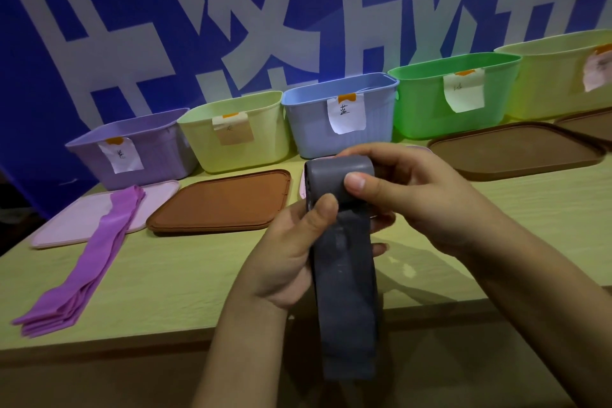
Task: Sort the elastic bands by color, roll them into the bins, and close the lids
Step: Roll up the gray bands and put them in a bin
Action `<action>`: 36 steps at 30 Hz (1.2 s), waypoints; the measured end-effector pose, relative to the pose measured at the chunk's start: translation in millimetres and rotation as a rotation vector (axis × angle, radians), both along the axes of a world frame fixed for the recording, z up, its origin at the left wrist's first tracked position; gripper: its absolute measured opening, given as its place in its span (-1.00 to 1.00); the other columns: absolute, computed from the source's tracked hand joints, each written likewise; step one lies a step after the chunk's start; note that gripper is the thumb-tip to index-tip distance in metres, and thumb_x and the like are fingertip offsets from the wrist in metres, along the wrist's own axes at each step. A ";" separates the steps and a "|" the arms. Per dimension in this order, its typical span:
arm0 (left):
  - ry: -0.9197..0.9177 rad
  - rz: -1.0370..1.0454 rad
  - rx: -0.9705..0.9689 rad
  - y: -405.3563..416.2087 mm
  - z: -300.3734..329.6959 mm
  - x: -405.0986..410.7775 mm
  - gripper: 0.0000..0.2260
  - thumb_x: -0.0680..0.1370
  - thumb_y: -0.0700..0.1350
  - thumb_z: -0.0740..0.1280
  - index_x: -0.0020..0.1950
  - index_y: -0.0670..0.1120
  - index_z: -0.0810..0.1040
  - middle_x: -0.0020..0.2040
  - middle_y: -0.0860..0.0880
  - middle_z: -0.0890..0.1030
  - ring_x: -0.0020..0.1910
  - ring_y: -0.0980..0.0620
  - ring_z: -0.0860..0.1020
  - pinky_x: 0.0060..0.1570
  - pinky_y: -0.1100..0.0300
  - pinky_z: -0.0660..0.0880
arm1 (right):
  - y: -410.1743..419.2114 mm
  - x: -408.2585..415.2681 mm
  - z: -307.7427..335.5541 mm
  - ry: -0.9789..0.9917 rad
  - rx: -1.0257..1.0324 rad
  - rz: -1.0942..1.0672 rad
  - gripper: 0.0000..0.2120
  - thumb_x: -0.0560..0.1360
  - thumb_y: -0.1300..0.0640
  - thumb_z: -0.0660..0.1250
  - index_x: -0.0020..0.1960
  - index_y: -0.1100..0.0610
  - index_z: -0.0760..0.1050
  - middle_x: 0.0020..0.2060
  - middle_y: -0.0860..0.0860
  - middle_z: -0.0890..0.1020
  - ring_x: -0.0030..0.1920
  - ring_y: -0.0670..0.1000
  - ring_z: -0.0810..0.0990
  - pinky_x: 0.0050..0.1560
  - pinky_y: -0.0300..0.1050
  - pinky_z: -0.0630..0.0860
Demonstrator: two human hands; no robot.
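A grey elastic band (346, 281) is held up in front of me, its top wound into a roll and its tail hanging past the table edge. My right hand (420, 195) grips the roll, thumb on its front. My left hand (291, 255) pinches the strip just below the roll. A stack of purple bands (92, 255) lies flat at the left, partly on a pink lid (66, 225). Several open bins stand along the back: purple (159, 156), pale yellow (265, 136), blue (377, 122), green (420, 103), pale yellow (546, 86).
Brown lids lie in front of the bins: one at centre left (222, 205), one at right (516, 149), another at far right (589, 124). A pink lid edge (302, 185) peeks out behind the roll. The table's front edge (132, 341) runs below my hands.
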State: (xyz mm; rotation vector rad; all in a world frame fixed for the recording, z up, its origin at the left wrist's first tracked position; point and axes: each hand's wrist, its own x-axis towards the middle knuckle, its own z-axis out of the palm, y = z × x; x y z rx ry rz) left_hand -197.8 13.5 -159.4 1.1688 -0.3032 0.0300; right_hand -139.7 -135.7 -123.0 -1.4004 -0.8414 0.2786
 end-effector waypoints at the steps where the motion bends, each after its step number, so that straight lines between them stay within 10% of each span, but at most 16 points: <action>1: 0.003 -0.010 -0.024 2.0 -0.1 1.5 -0.55 0.32 0.07 0.52 0.16 -0.04 0.63 0.13 -0.15 0.64 0.12 -0.17 0.60 0.07 -0.17 0.54 | 0.6 -1.6 0.8 -0.027 -0.002 -0.022 -0.68 0.35 0.06 0.36 0.07 0.13 0.53 -0.25 -0.05 0.64 -0.29 -0.09 0.61 -0.39 -0.26 0.49; 11: 0.061 0.081 0.026 4.4 1.8 6.1 -0.70 0.42 -0.10 0.44 0.11 -0.20 0.62 0.01 -0.33 0.63 0.02 -0.33 0.60 0.10 -0.18 0.53 | 0.0 -3.5 11.4 -0.134 0.064 -0.137 -0.71 0.34 0.02 0.41 0.05 0.00 0.52 -0.01 0.08 0.65 0.04 0.02 0.63 0.09 -0.05 0.57; 21: 0.007 0.060 0.193 3.7 21.0 10.0 -0.84 0.49 -0.26 0.33 0.04 -0.28 0.50 -0.23 -0.14 0.66 -0.26 -0.02 0.64 -0.24 0.19 0.56 | 9.3 5.0 20.0 -0.208 0.166 -0.237 -0.72 0.36 0.15 0.42 0.06 -0.02 0.52 0.04 0.11 0.62 0.06 0.01 0.61 0.13 -0.10 0.55; 30: 0.028 -0.234 -0.058 9.7 17.8 19.0 -0.42 0.38 -0.06 0.51 0.34 -0.17 0.44 0.21 -0.23 0.58 0.20 -0.28 0.53 0.20 -0.25 0.44 | 2.8 -5.5 30.5 -0.169 0.078 -0.198 -0.75 0.45 0.19 0.36 0.06 -0.08 0.51 -0.02 -0.06 0.61 -0.04 -0.08 0.64 -0.25 -0.12 0.63; 36: 0.002 0.027 0.131 -13.6 21.3 20.6 -0.85 0.43 -0.24 0.38 -0.01 -0.17 0.61 -0.15 -0.16 0.67 -0.16 -0.10 0.66 -0.05 -0.03 0.61 | 4.1 -4.7 35.2 -0.286 0.102 -0.249 -0.75 0.46 0.21 0.36 0.02 -0.10 0.49 -0.06 -0.12 0.59 0.01 -0.16 0.59 -0.03 -0.25 0.59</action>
